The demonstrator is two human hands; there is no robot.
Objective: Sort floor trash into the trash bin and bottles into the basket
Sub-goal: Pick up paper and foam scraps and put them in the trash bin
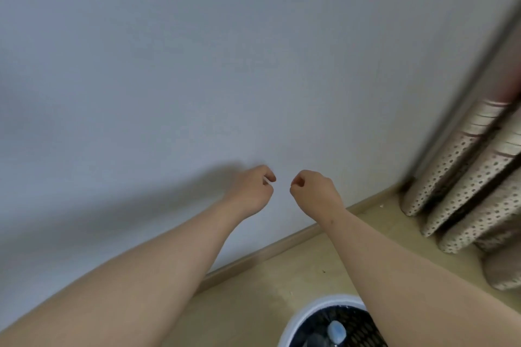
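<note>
Both my arms reach forward in front of a plain grey wall. My left hand (252,187) and my right hand (314,189) hover side by side, a small gap between them, each with its fingers curled and nothing held. Below my right forearm, at the bottom edge, stands a round white-rimmed container (303,315) with a dark mesh-patterned inside. A pale blue bottle cap (337,331) shows inside it. My right forearm hides the container's right side.
A beige floor (267,290) meets the wall along a tan skirting board (253,255). Dotted, striped curtain folds (462,183) hang down to the floor at the right. A small dark speck (324,271) lies on the floor.
</note>
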